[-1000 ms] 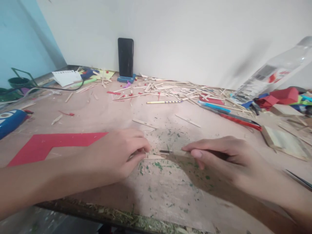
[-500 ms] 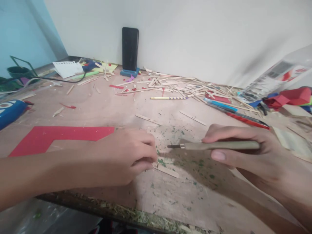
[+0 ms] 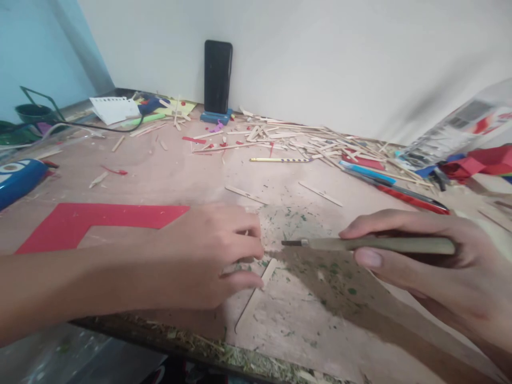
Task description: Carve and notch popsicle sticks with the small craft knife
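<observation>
My left hand (image 3: 208,256) rests on the wooden tabletop (image 3: 168,176) with its fingertips pressing on a flat wooden stick (image 3: 256,293) that lies at a slant toward the near edge. My right hand (image 3: 424,261) grips a craft knife (image 3: 360,244) with a long pale handle, held level a little above the table. Its small blade points left and ends just short of my left fingertips. The knife is not touching the stick.
A red L-shaped sheet (image 3: 96,221) lies left of my left hand. Several wooden sticks and offcuts (image 3: 288,141) litter the back, with a black phone (image 3: 218,77) leaning on the wall. Pens (image 3: 400,193), red paper and a clear bottle (image 3: 460,128) are at right.
My right hand lifted the knife off the stick and drew it back to the right. My left hand turned the stick from lying crosswise to pointing toward the near edge.
</observation>
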Motion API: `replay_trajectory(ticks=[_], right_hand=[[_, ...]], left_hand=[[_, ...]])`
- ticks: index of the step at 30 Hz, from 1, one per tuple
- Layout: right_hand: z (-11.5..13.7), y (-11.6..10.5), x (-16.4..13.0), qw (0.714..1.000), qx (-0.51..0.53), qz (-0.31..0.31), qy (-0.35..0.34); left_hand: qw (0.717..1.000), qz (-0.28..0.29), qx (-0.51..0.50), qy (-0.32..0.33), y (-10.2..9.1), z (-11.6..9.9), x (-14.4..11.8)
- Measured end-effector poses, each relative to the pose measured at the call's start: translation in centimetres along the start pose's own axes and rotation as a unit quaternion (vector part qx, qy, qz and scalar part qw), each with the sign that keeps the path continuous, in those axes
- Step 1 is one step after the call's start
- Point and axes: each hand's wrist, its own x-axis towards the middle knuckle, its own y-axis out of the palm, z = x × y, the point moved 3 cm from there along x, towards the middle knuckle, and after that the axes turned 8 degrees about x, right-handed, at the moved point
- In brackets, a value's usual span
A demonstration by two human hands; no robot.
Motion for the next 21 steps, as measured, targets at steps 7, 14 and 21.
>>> replay_trajectory(ticks=[7,14,21], right_hand=[[0.0,-1.1,-0.3,0.999,-0.008,-0.024,-0.03],[1.1,0.8,-1.7,0.997,-0.063,0.036,-0.017],[-0.4,1.6,-1.6,0.983,-0.064,0.15,-0.088]], left_hand=[[0.995,0.076,0.025,0.054,0.1,-0.8,-0.3],[0.998,0.041,0.022,0.052,1.0,-0.9,-0.3],[0.997,-0.009,0.041,0.06,2.2,-1.0,-0.5]])
